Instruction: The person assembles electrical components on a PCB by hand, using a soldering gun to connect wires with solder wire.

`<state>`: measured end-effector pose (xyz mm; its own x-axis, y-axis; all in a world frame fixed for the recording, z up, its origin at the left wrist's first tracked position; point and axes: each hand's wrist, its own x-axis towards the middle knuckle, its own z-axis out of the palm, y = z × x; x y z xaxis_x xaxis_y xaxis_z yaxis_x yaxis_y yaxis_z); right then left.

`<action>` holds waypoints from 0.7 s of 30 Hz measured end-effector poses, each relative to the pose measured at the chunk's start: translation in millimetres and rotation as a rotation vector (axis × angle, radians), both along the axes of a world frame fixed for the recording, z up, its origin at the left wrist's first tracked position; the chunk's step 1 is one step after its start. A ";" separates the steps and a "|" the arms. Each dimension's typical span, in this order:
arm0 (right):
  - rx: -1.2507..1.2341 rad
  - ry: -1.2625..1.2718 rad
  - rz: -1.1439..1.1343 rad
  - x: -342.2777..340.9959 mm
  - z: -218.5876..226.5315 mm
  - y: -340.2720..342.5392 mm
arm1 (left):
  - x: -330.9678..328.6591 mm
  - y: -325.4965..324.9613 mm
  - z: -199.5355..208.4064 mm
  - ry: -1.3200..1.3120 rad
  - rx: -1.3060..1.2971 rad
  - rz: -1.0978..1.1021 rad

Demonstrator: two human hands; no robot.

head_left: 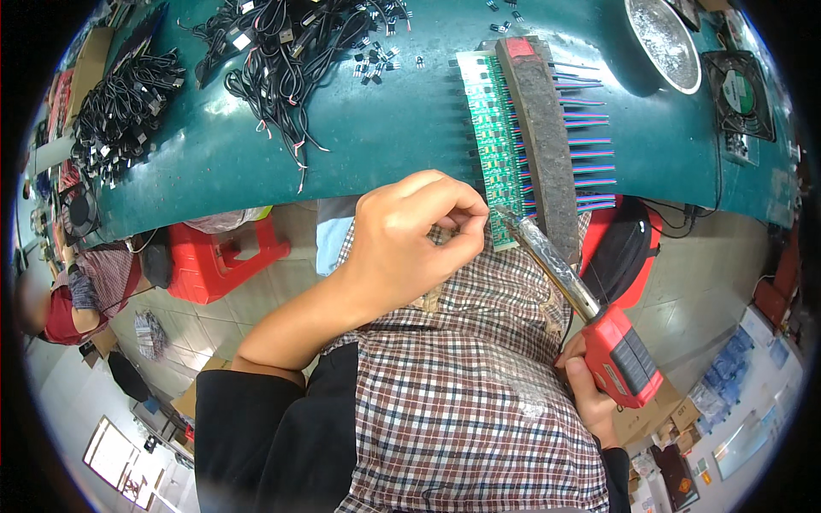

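Note:
My right hand [590,389] is wrapped round the red handle of a soldering iron [617,355]. Its foil-wrapped barrel slants up and left, and the tip meets the near end of a long green circuit board [494,137]. Beside that end, my left hand [423,227] is closed in a pinch, thumb and forefinger together at the board's left edge; whatever they hold is too small to make out. A dark, heavy bar [543,137] with a red patch lies along the board's right side. Thin multicoloured wires [590,156] stick out from under it.
Black cables [286,51] lie heaped at the back left, with another bundle [128,111] further left. Small black parts [374,61] are scattered nearby. A round metal bowl [663,43] and a square fan [738,94] stand back right. A red stool [218,261] is below the green table [376,154]. Another person [81,295] sits far left.

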<state>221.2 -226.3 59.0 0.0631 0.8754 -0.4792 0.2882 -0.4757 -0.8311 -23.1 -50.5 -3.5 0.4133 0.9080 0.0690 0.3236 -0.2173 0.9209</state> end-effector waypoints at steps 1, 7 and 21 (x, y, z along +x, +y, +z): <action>0.000 0.004 -0.017 -1.2 0.6 0.6 | 0.0 0.2 0.2 -0.001 -0.001 0.000; 0.017 0.021 -0.055 -4.4 -1.2 3.0 | 1.9 0.2 0.8 0.010 0.005 -0.003; 0.024 -0.002 -0.079 3.3 -0.8 -1.7 | 0.2 -0.1 3.4 0.040 -0.005 0.007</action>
